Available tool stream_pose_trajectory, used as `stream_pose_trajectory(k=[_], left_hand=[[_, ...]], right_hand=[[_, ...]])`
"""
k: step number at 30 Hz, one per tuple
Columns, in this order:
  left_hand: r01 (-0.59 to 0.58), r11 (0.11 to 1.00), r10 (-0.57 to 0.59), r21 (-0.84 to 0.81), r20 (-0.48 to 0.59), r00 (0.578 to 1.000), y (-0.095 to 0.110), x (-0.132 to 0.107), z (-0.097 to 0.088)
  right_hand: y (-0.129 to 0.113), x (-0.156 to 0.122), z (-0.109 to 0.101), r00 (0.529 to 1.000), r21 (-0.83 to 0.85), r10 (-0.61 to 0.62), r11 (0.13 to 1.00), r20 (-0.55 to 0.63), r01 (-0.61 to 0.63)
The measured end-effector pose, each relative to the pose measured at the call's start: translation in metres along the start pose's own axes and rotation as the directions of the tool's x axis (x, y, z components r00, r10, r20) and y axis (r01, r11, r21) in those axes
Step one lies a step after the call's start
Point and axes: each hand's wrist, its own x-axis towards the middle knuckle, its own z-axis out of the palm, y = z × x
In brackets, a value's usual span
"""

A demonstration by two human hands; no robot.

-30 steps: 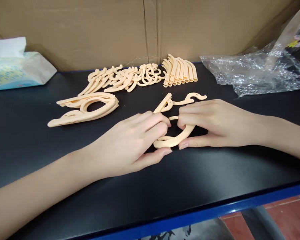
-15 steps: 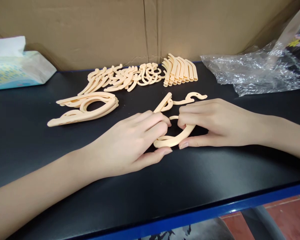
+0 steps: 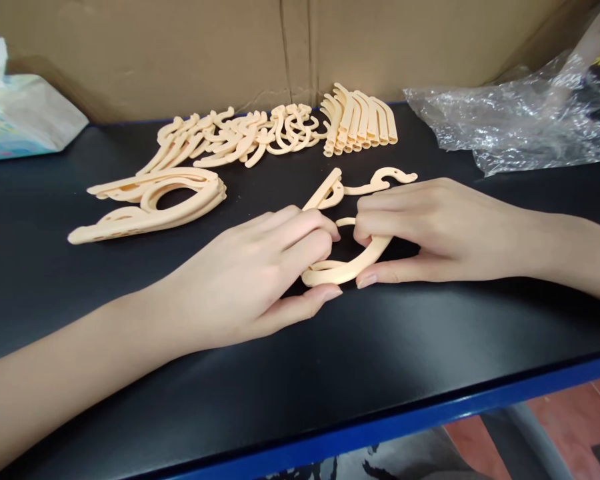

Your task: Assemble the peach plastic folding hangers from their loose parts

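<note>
Both hands grip a cream plastic folding clothes hanger (image 3: pixel 353 269) low over the black table. My left hand (image 3: pixel 267 270) is closed round its left side, hiding much of it. A straight arm end sticks up beyond those fingers. My right hand (image 3: pixel 425 230) pinches the curved part on the right, with the thumb below and the fingers bent over it. Just behind the right hand lies a loose cream hook piece (image 3: pixel 393 177). Left of my left hand, several similar hangers (image 3: pixel 180 215) lie folded in a stack.
Along the back lies a pile of cream hook and arm pieces (image 3: pixel 247 141), beside a row of curved tube pieces (image 3: pixel 363 123). A tissue pack (image 3: pixel 35 113) stands at back left. Crumpled clear plastic (image 3: pixel 520 130) covers the back right. Cardboard (image 3: pixel 180 53) rises behind the table.
The camera view has shifted slightly, so the table items sit higher in the picture. Both hands keep the same grip on the hanger, with barely any movement.
</note>
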Motion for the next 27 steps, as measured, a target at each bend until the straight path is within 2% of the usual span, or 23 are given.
stream_pose_trajectory(k=[27], left_hand=[[0.003,1.0,-0.003,-0.006,-0.002,1.0,0.0001,-0.0001,0.0005]], right_hand=[[0.0002,-0.0003,0.0,1.0,0.018,0.014,1.0,-0.003,-0.014]])
